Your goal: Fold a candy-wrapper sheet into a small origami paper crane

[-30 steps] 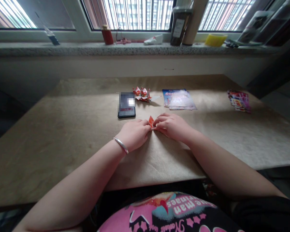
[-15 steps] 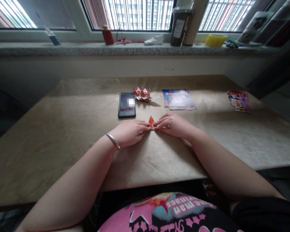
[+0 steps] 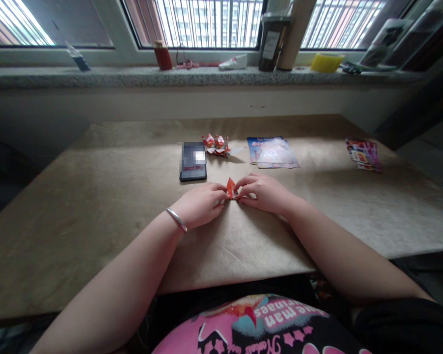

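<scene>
A small folded piece of orange-red paper lies on the table in front of me, its pointed tip facing the window. My left hand, with a silver bangle at the wrist, pinches its left edge. From the other side, my right hand has its bent fingers closed on the right edge. The fingertips cover much of the paper's lower part. Just beyond lie a black phone and a cluster of red and white folded paper pieces.
A stack of blue printed sheets lies beyond my right hand. Colourful cards are fanned near the table's right end. The windowsill holds a red bottle, a dark lidded container and a yellow tape roll.
The fingers of my right hand have bent and drawn up more at the paper's right edge. My left fingers have curled slightly. The paper stays in about the same place.
</scene>
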A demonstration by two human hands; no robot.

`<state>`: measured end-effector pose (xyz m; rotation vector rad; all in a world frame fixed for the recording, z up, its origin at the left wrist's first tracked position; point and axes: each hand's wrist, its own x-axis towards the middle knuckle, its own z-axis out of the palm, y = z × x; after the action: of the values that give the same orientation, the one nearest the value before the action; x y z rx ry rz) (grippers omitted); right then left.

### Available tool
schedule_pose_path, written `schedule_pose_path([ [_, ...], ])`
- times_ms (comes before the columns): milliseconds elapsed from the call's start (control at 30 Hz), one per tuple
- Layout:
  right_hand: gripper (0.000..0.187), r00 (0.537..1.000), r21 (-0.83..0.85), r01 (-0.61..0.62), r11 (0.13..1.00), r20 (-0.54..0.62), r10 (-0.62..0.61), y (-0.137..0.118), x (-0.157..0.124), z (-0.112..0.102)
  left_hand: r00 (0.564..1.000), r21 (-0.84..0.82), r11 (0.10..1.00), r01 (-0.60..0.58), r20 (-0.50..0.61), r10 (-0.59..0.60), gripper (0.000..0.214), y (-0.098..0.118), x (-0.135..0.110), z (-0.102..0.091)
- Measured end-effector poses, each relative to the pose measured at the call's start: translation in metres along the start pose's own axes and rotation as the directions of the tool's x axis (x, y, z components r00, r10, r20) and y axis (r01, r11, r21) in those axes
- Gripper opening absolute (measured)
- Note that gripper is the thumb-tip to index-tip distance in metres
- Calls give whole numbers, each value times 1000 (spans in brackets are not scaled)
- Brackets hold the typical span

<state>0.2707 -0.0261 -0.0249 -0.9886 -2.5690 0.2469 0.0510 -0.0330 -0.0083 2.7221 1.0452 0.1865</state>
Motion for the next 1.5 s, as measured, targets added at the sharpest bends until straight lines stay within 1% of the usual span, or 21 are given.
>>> schedule_pose_path([
  [100, 10, 999, -39, -33, 999, -36, 32, -2, 0, 2, 1000, 39, 999, -2, -17, 3, 24, 1, 1, 1],
  [200, 12, 997, -77, -67, 995, -39, 64, 0, 0, 5, 1000, 74, 997, -4, -6, 5, 21, 3, 1, 2],
  [367, 12, 996, -65, -88, 994, -33, 86, 0, 1, 4, 999, 109, 993, 39, -2, -39, 18, 10, -1, 0],
  [433, 14, 995, -71, -95, 993, -32, 93, -2, 2, 4, 999, 105, 993, 49, -13, -47, 18, 11, -1, 0],
  [500, 17, 995, -94, -100, 990, -25, 98, -4, 2, 3, 998, 95, 995, 39, -43, -35, 20, 10, -1, 2],
  [567, 17, 995, -114, -99, 989, -20, 97, -4, 3, 3, 997, 93, 996, 10, -76, -3, 27, 7, 0, 6],
  [600, 18, 995, -117, -97, 988, -19, 96, -4, 4, 4, 997, 98, 995, -5, -76, 13, 29, 6, 1, 8],
  [667, 17, 996, -109, -88, 990, -20, 87, -2, 4, 4, 998, 79, 997, -21, -53, 25, 29, 4, 2, 11],
  [800, 15, 998, -88, -68, 994, -14, 67, 1, 5, 3, 999, 44, 999, 21, -40, -19, 24, 4, 3, 13],
  [867, 14, 998, -78, -61, 995, -18, 60, 1, 4, 3, 998, 38, 999, 37, -49, -35, 25, 5, 3, 12],
  [967, 14, 999, -49, -42, 998, -24, 41, -2, 3, 4, 995, 47, 998, 48, -93, -43, 27, 4, 3, 12],
  [1067, 14, 999, -25, -38, 999, -11, 37, -4, 3, 6, 992, 53, 998, 43, -125, -36, 21, 1, 4, 14],
  [1167, 14, 999, -12, -50, 999, -4, 50, -3, 4, 7, 988, 13, 998, 61, -140, -58, 16, -2, 5, 16],
  [1233, 13, 998, 12, -54, 998, -10, 54, -1, 4, 8, 988, -28, 998, 60, -139, -63, 14, -3, 6, 16],
  [1300, 12, 998, 40, -57, 998, -19, 57, 1, 4, 8, 993, -45, 998, 43, -111, -48, 14, -4, 6, 15],
  [1400, 13, 997, 68, -71, 995, -32, 74, 2, 4, 10, 995, -8, 999, 52, -88, -52, 14, -3, 6, 12],
  [1500, 14, 995, 90, -85, 992, -52, 90, 1, 4, 11, 990, 55, 995, 80, -121, -73, 13, -2, 5, 11],
])
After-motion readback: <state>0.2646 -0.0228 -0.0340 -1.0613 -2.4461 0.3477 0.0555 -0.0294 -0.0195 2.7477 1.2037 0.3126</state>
